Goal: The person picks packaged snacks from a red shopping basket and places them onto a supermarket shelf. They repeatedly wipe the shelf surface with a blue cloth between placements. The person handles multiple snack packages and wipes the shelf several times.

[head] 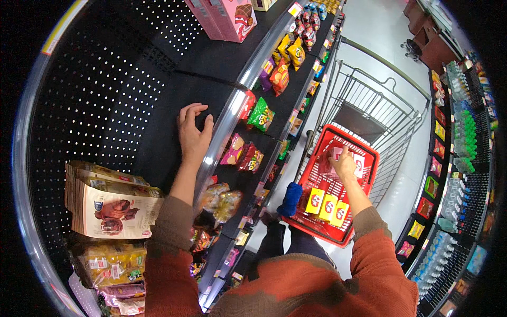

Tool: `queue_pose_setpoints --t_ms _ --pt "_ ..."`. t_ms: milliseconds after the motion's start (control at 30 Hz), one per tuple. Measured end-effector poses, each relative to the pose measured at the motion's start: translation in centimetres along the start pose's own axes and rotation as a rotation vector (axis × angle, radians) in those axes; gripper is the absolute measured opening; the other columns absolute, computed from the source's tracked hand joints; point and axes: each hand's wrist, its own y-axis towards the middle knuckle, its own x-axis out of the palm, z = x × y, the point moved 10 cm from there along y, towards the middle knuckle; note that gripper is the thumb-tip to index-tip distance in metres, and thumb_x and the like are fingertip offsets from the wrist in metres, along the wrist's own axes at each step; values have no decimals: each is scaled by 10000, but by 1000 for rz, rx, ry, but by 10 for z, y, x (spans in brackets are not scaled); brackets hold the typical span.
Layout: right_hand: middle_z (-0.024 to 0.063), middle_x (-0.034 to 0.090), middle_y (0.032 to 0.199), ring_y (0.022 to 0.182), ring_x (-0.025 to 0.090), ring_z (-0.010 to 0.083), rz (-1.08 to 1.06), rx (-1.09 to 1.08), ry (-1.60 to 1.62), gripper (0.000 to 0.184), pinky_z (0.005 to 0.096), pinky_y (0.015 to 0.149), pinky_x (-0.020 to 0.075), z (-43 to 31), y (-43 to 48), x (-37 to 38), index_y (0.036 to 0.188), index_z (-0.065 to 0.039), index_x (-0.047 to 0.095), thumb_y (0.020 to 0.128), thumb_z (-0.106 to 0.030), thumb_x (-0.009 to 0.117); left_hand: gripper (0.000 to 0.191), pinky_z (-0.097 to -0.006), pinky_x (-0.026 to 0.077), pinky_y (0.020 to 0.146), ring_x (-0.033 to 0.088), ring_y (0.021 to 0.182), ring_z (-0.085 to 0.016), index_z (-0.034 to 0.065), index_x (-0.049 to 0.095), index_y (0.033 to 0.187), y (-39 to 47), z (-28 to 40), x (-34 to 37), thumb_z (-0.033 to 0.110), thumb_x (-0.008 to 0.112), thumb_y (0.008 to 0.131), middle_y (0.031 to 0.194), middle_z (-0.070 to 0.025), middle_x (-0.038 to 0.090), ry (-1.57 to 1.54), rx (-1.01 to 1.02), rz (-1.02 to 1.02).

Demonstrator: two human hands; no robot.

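Observation:
My left hand (195, 132) is over a black shelf (180, 89), fingers apart and holding nothing, close to the shelf's shiny front rail (237, 107). My right hand (344, 164) reaches into a red plastic shopping basket (376, 162). Its fingers are at a pink-and-white package (326, 166); whether they grip it is hidden from above. A white pack with a red mark (359, 164) lies just right of that hand. Three yellow packs (328, 207) lie in a row in the basket's near part.
A wire shopping cart (356, 85) stands beyond the basket. Pink boxes (227, 20) and a croissant snack bag (115, 214) are on the left shelving. Bagged snacks (261, 115) line lower shelves. A dark blue fabric item (291, 199) is beside the basket. Bottles (465, 134) fill the right shelving.

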Motion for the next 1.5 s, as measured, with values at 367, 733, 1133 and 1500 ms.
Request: queue_pose_setpoints --t_ms 367,733,1133,1500 --pt "261 602 1132 1056 638 427 25 -8 -140 711 484 805 585 -4 10 49 1309 -38 456 791 -370 812 254 -394 434 1031 566 1157 -256 62 650 1126 -1 -1 1 107 681 878 1222 -93 582 33 -26 -24" --pt "249 674 1040 877 697 393 -375 -95 456 548 517 698 550 -65 -106 79 1159 2 556 803 -304 839 271 -402 444 1015 565 1140 -270 61 647 1113 0 -3 2 91 698 849 1206 -103 582 -33 19 20" --pt "225 688 1063 971 676 394 -316 -226 185 290 501 820 544 -107 -158 68 974 -14 646 806 -216 771 251 -403 466 992 582 1117 -303 72 651 1044 1 -15 4 107 731 809 1168 -113 600 -112 -36 93" --pt "144 604 981 933 572 315 327 -754 867 238 360 867 464 -282 -194 -231 966 0 590 813 -36 768 237 -379 487 905 604 1071 -289 27 634 1127 -94 98 -122 32 661 892 1175 -135 631 -333 53 385"
